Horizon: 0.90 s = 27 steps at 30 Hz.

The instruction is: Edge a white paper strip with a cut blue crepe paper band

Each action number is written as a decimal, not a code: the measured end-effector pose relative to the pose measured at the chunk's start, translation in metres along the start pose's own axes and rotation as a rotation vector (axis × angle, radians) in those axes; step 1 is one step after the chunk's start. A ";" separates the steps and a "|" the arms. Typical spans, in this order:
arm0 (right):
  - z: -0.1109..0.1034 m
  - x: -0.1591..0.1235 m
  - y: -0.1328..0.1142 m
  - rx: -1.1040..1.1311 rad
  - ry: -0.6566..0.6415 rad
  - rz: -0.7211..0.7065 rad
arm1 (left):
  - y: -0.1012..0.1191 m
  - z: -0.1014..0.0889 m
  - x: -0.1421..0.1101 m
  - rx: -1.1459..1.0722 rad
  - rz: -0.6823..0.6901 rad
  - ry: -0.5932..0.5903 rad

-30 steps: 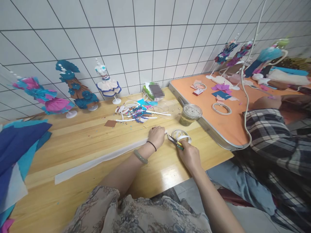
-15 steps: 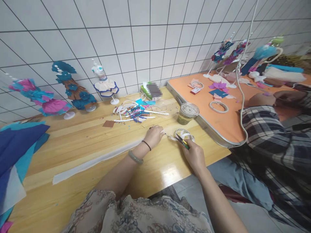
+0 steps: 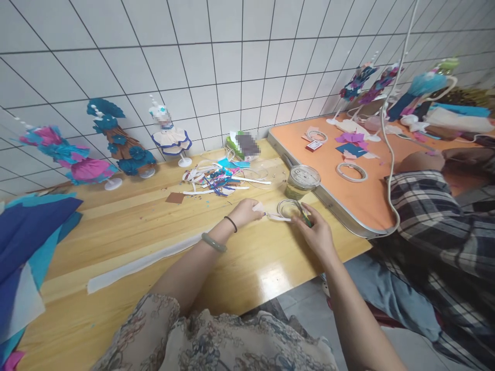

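Note:
My left hand (image 3: 247,212) is closed, its fingertips pinching the end of a long white paper strip (image 3: 145,264) that trails left across the wooden table. A dark bit shows at its fingertips. My right hand (image 3: 316,231) is closed around small green-handled scissors (image 3: 307,219), mostly hidden by the fingers. Its thumb and fingertips meet one end of a short white tape (image 3: 279,217), which stretches towards the left hand. Just behind lies a tape roll (image 3: 280,204), partly overlapped by the right fingers.
Behind my hands stand a lidded plastic cup (image 3: 303,180) and a heap of paper scraps (image 3: 220,178). Paper-dressed figures (image 3: 133,149) line the tiled wall. Coloured paper sheets (image 3: 34,242) lie left. A co-worker's plaid sleeve (image 3: 433,206) rests by the orange table (image 3: 371,203), with a white cable hanging before it.
My right hand has turned and risen slightly, the scissors drawn back into the palm and its fingertips now at the tape. The curled tape over the roll has straightened between my hands.

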State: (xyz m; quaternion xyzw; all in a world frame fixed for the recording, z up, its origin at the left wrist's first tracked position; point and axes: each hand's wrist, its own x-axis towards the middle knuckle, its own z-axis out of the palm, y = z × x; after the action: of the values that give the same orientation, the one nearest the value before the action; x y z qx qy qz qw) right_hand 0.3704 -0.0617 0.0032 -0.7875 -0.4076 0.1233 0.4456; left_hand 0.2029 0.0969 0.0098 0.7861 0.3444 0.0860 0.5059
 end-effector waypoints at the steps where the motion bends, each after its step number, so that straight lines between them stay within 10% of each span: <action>1: -0.004 -0.002 -0.002 0.069 0.013 0.046 | -0.001 -0.001 0.003 -0.025 -0.013 -0.024; 5: -0.016 -0.022 -0.017 0.438 -0.084 0.262 | 0.000 -0.003 0.009 -0.071 -0.051 -0.069; 12: 0.009 -0.067 -0.057 0.804 -0.667 0.654 | 0.009 -0.007 0.007 -0.194 -0.136 -0.132; 27: 0.035 -0.039 -0.049 1.088 -0.716 0.883 | 0.010 -0.011 0.009 -0.344 -0.184 -0.193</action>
State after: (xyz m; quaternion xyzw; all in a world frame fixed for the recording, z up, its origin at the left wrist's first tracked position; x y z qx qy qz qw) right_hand 0.3000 -0.0562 0.0159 -0.4601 -0.0580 0.7174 0.5198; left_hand 0.2086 0.1080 0.0213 0.6582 0.3449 0.0213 0.6688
